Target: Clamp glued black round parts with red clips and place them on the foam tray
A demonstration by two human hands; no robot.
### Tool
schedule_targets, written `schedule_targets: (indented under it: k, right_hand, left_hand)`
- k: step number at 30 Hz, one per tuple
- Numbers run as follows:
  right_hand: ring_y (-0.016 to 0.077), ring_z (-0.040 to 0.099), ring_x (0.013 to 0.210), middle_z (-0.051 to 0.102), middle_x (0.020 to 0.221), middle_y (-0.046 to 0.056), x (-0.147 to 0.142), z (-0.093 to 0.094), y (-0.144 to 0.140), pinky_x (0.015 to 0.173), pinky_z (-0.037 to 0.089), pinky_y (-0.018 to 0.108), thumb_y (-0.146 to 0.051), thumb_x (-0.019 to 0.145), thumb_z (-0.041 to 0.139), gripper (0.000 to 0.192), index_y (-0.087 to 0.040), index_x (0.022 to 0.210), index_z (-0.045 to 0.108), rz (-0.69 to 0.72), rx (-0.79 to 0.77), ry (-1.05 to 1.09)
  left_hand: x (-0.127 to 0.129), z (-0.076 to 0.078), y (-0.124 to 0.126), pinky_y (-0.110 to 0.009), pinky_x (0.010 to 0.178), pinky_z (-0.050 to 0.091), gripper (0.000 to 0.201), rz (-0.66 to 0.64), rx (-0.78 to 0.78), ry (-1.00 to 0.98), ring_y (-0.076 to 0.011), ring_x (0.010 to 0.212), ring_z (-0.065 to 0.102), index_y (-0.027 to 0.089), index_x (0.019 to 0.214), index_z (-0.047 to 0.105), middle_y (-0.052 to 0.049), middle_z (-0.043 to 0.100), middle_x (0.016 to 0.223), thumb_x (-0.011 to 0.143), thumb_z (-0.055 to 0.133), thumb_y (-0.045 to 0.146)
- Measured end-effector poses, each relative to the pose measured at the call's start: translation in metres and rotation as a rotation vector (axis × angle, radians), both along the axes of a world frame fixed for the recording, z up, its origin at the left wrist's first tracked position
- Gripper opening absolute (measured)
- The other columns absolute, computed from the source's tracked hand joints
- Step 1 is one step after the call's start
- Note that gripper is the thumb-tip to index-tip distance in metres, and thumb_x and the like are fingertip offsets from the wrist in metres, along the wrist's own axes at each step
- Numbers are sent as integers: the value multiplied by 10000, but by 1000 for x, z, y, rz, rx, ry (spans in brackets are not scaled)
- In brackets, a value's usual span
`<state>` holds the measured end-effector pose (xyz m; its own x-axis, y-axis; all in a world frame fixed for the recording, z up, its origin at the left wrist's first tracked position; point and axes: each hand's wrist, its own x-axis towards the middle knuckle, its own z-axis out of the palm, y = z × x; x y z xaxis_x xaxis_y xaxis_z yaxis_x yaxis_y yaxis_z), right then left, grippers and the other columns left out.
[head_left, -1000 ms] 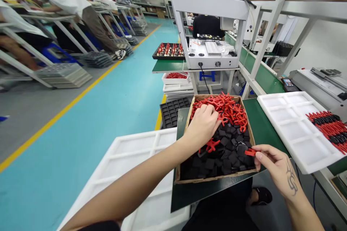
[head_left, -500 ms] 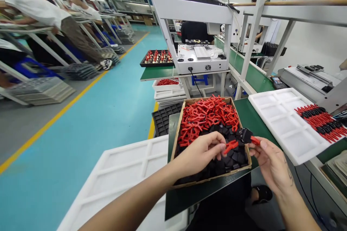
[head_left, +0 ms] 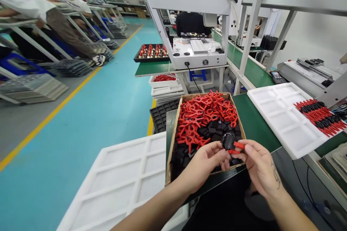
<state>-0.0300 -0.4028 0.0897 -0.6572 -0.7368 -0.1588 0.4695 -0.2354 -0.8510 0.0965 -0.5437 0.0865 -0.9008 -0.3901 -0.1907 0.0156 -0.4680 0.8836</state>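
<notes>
Head view shows both hands meeting over the near edge of a cardboard box (head_left: 173, 140), fingers curled shut around one small assembly: a black part (head_left: 228, 140) with a red clip piece (head_left: 236, 148) pressed against it. The left hand (head_left: 204, 164) pinches the black part from the left side with thumb and fingertips; the right hand (head_left: 258, 166) closes on the red piece from the right, so the two hands nearly touch. Just beyond the hands the box holds a heap of loose red clips (head_left: 206, 113) at its far half and black parts (head_left: 189, 148) at its near half, too many to count. The box rests on a green desk (head_left: 252, 122). To the right of the right hand lies one white foam tray (head_left: 282, 122) carrying two rows of finished red and black pieces (head_left: 321, 115). To the left of the left hand sits a second white foam tray (head_left: 121, 184) with bare compartments. Beyond the box stands a white machine (head_left: 199, 56) on its frame.
</notes>
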Motion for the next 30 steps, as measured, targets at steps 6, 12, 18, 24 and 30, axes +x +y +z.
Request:
schedule_targets:
  k: [6,12,18,24,30]
  right_hand:
    - [197,746,764,843,995,91,-27,-8,33,784,621,345,-479,912,851,304,-221,1072,843,-77,165,198]
    - [196,677,760,792,887,65,-45,-16,61,746,576,326,-479,951,805,286,-226,1075,852,10,333,398]
    - [218,677,776,808,953,88,-39,-19,58,651,599,322,-485,947,798,288,-242,1091,854,82,389,426]
    - [228,698,782,810,957,96,-37,-18,56,613,613,310,-496,938,800,315,-234,1103,854,79,417,454]
    - [225,712,778,801,921,76,-35,-12,55,672,623,324,-510,947,784,309,-245,1088,856,66,452,544]
  left_hand:
    - [7,-6,-9,-281,685,509,510,21,33,-29,-166,720,714,132,1085,801,-60,778,851,816,917,550]
    - [10,-14,-12,-284,710,538,486,-3,36,-34,-173,721,725,140,1106,825,-92,826,817,858,885,553]
    - [12,-19,-12,-282,703,544,464,-21,-9,-42,-169,702,717,141,1114,822,-86,828,794,891,856,546]
    - [13,-21,-12,-300,722,553,450,-17,-35,-44,-182,722,724,139,1127,811,-89,829,799,913,833,534]
    - [13,-22,-13,-310,729,557,425,-23,-70,-57,-185,722,724,146,1131,805,-86,830,814,926,820,519]
